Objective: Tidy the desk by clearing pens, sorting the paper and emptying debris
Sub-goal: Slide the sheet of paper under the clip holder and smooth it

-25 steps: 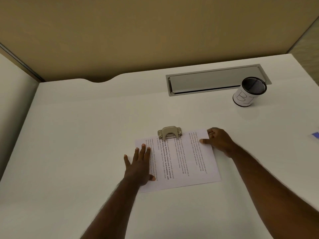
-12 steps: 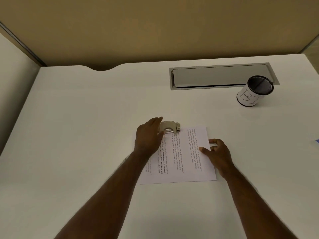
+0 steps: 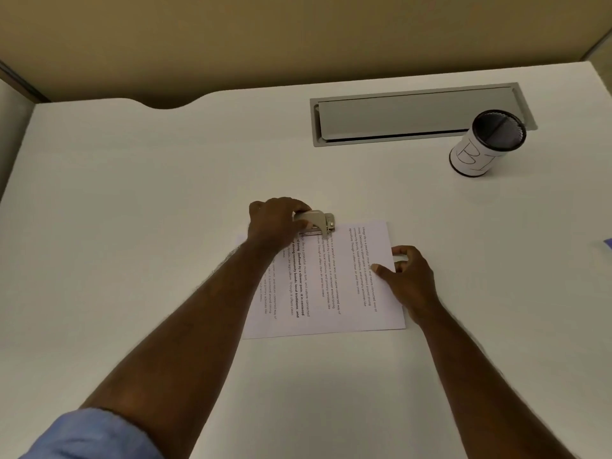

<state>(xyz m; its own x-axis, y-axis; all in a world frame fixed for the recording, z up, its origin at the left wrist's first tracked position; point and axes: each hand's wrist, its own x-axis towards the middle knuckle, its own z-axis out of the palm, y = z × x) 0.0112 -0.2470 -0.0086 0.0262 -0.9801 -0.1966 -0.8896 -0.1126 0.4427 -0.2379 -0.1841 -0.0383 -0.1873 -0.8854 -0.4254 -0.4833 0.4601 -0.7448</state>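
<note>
A printed sheet of paper [image 3: 344,293] lies flat in the middle of the white desk [image 3: 132,226], its text running sideways. A beige metal hole punch [image 3: 319,221] sits over the paper's far edge. My left hand [image 3: 276,223] is closed around the punch from the left, fingers over its top. My right hand [image 3: 409,276] rests on the paper's right edge, thumb on the sheet and fingers curled at the edge.
A black mesh cup [image 3: 486,144] wrapped in white paper with handwritten letters stands at the back right. Behind it a grey cable hatch [image 3: 397,114] is set into the desk. A blue scrap [image 3: 607,243] shows at the right border. A tan partition rises behind.
My left hand left the paper's left side, went forward and closed on the hole punch. My right hand slid from the sheet's far right corner back along its right edge.
</note>
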